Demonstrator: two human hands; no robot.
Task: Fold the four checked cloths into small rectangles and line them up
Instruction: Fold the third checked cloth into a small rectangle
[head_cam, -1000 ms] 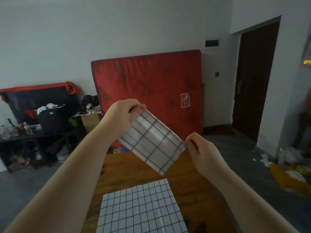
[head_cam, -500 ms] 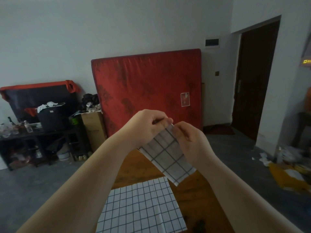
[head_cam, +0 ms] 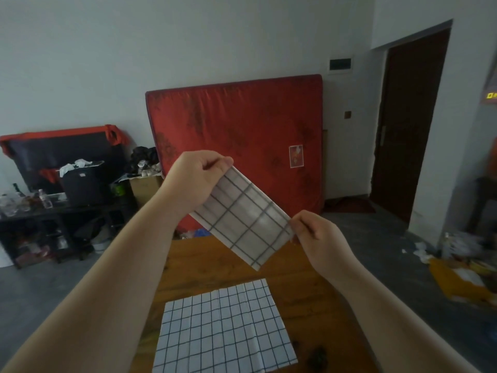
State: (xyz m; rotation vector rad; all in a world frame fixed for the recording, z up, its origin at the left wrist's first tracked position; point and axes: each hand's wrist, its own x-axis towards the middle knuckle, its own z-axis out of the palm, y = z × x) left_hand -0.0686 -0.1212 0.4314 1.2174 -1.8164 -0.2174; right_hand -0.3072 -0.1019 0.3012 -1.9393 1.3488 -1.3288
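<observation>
I hold a folded checked cloth (head_cam: pixel 243 215) stretched in the air above the wooden table (head_cam: pixel 304 286). My left hand (head_cam: pixel 196 181) pinches its upper left end. My right hand (head_cam: pixel 320 239) pinches its lower right end. The cloth is a narrow rectangle, white with dark grid lines, tilted down to the right. A second checked cloth (head_cam: pixel 226 328) lies spread flat on the table below, near the front edge, with crease lines across it. Other cloths are not in view.
A red mattress (head_cam: pixel 242 135) leans on the back wall beyond the table. A dark cluttered shelf unit (head_cam: pixel 53 200) stands at the left. A dark door (head_cam: pixel 406 122) is at the right, with litter on the floor (head_cam: pixel 457 270) nearby.
Half a second ago my hands were together at the cloth's top with it hanging folded. They have since moved apart, pulling the folded cloth taut between them.
</observation>
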